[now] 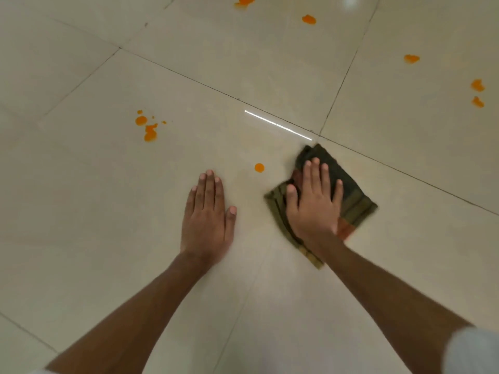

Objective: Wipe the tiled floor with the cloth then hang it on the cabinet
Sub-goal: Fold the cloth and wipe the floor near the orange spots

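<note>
A folded dark green striped cloth (353, 195) lies on the glossy beige tiled floor (94, 201), right of centre. My right hand (313, 203) presses flat on the cloth, palm down and fingers spread, and covers its middle. My left hand (206, 211) rests flat on the bare tile to the left, fingers together and holding nothing. A small round orange spot (259, 167) sits between the two hands, just left of the cloth. No cabinet is in view.
More orange spills mark the tiles: a cluster (147, 128) at the left, one at the top edge (243, 0), one beside it (308, 19), and others at the far right (411, 58) (477, 93). Dark grout lines cross the floor.
</note>
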